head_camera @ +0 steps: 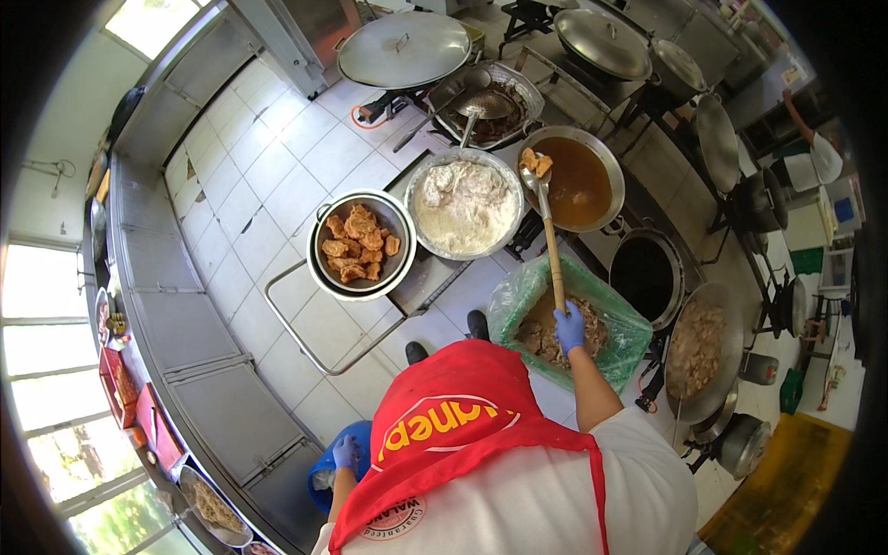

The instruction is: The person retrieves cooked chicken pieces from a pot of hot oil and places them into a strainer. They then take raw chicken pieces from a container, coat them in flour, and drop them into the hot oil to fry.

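My gloved right hand [570, 326] grips the wooden handle [553, 260] of a long metal ladle. Several browned fried pieces [535, 162] sit in the ladle's bowl, over the near-left rim of a wide pan of brown oil [579, 187]. Below that hand, a container lined with green plastic [628, 347] holds wet, pale-brown meat [538, 326]. My gloved left hand [345, 452] hangs low at my side, by the rim of a blue bin [322, 479]; its fingers are too unclear to read. More fried pieces [357, 239] lie in a metal colander [325, 239] set over a bowl.
A basin of flour with coated pieces [465, 201] stands between colander and pan. Behind are a pan with a skimmer [485, 104] and a large lidded pan [402, 50]. At right are a dark pot [645, 274] and a meat-filled wok [701, 347]. A metal rail [295, 340] juts out left.
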`<action>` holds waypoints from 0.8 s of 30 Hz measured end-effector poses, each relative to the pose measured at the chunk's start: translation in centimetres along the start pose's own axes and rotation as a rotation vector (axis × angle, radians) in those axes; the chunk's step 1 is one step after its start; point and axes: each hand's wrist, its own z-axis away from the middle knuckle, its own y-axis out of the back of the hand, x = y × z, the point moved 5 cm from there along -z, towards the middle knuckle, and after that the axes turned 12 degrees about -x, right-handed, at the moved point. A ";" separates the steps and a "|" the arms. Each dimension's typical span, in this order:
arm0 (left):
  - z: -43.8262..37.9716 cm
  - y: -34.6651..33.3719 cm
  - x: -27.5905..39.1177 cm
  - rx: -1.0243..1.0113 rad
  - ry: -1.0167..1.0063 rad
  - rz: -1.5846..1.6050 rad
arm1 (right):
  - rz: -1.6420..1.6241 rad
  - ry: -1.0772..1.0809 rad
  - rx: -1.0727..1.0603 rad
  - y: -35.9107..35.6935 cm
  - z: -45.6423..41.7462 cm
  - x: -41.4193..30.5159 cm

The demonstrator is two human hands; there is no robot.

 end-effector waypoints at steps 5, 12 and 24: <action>0.3 -0.1 -0.4 0.007 -0.023 -0.011 | -0.096 -0.033 -0.060 0.1 -0.2 0.0; -0.3 -0.1 -0.6 0.040 -0.005 0.011 | -0.304 -0.093 -0.119 0.7 0.0 0.3; -3.4 -1.6 -4.6 -0.005 -0.040 0.199 | 0.013 0.002 -0.242 2.6 8.5 -6.6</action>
